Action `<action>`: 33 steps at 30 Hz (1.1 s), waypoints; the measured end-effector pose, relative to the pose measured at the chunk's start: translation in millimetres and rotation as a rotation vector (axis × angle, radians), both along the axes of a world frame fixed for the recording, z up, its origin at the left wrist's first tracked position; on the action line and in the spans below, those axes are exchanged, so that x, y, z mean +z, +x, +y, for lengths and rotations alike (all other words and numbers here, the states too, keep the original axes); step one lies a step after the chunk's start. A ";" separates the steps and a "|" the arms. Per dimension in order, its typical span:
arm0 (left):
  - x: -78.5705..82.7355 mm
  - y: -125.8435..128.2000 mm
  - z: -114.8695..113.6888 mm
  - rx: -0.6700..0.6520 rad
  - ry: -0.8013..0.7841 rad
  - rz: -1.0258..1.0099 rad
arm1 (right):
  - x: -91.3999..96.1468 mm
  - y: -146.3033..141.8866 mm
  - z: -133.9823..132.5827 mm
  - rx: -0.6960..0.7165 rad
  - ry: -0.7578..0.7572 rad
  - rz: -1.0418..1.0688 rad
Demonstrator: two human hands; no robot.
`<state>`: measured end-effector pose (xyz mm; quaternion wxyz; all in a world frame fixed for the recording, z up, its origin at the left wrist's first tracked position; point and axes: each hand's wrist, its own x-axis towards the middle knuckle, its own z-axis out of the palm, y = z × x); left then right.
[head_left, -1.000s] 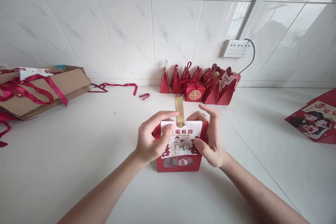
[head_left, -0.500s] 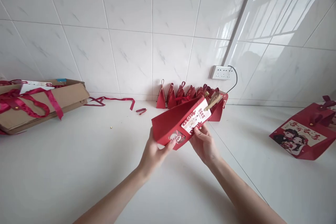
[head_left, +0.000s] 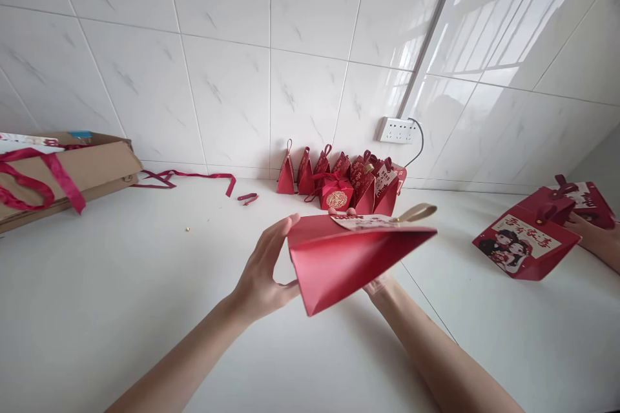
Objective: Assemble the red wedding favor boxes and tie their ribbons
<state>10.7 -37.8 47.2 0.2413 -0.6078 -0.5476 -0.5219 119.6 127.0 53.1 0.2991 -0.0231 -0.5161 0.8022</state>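
Note:
Between my hands, above the white tabletop, I hold a red triangular gift box [head_left: 356, 258] tilted on its side. Its plain folded end faces me, and a tan loop handle sticks out at the right. My left hand [head_left: 266, 271] grips the box's left edge, thumb below and fingers on top. My right hand [head_left: 380, 284] is mostly hidden behind and under the box; fingertips showing over the far edge seem to belong to it. Behind stand several small red gift boxes [head_left: 365, 187] with ribbon loops, one a square box [head_left: 336, 197] with a gold emblem.
A cardboard box [head_left: 92, 171] with red ribbons stands at left. A loose ribbon [head_left: 203, 174], a short strap [head_left: 248, 198] and a small gold stud [head_left: 188, 229] lie nearby. At right is a printed red box [head_left: 520, 242]; another person's hand [head_left: 588, 232] holds one behind it.
The held box has turned, so its plain folded end now faces me instead of its printed side. Another person's hand with a red box has appeared at right. The view has shifted slightly.

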 end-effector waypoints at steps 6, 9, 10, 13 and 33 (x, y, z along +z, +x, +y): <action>1.7 1.9 -1.2 -0.006 -0.131 -0.259 | -8.8 -5.4 2.9 0.183 -0.232 0.015; 7.2 5.9 3.4 -0.043 -0.132 -0.546 | -5.3 -6.9 0.4 0.142 -0.212 -0.009; 9.5 7.5 5.1 -0.075 -0.162 -0.687 | -4.0 -7.4 -1.1 0.108 -0.170 -0.043; 14.9 11.7 8.9 -0.209 -0.349 -1.106 | -2.6 -8.7 -5.5 -0.102 0.010 -0.177; 21.6 10.8 8.2 -0.304 -0.435 -1.355 | 5.7 0.6 -24.7 -0.327 0.204 -0.199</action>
